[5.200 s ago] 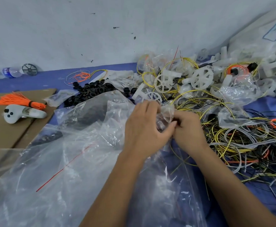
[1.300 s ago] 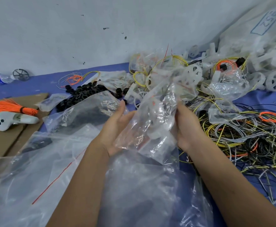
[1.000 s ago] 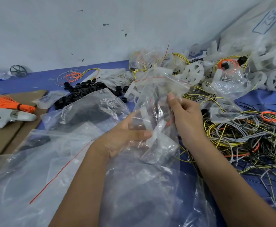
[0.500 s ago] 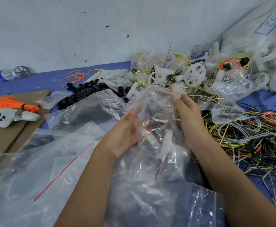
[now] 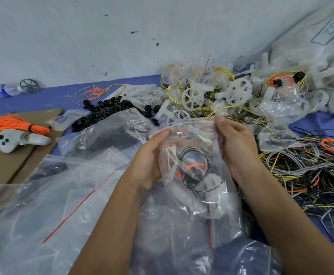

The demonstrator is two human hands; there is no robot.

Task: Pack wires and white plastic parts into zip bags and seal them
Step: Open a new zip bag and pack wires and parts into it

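At the centre of the head view, a clear zip bag (image 5: 193, 175) is held upright between 2 hands above a heap of empty clear bags (image 5: 63, 205). Its top edge is pinched at the left corner by the left hand (image 5: 150, 157), whose fingers are curled round the bag's side, and at the right corner by the right hand (image 5: 237, 143), thumb and fingers closed on the strip. Inside the bag, black wires (image 5: 195, 169) looped in a coil, a short orange wire (image 5: 195, 165) and white plastic parts (image 5: 213, 199) can be seen settled toward the bottom. Whether the zip is fully closed cannot be told. To the right, a tangle of loose wires (image 5: 300, 171) in yellow, grey, black and orange is spread over the blue cloth (image 5: 43, 100). Behind the bag, white plastic wheels (image 5: 238, 92) are piled with yellow wires, and a heap of black rings (image 5: 104, 112) lies just to their left. On the cardboard (image 5: 3, 171) at the far left, a bundle of orange ties (image 5: 13, 124) lies near a white controller (image 5: 21, 139).
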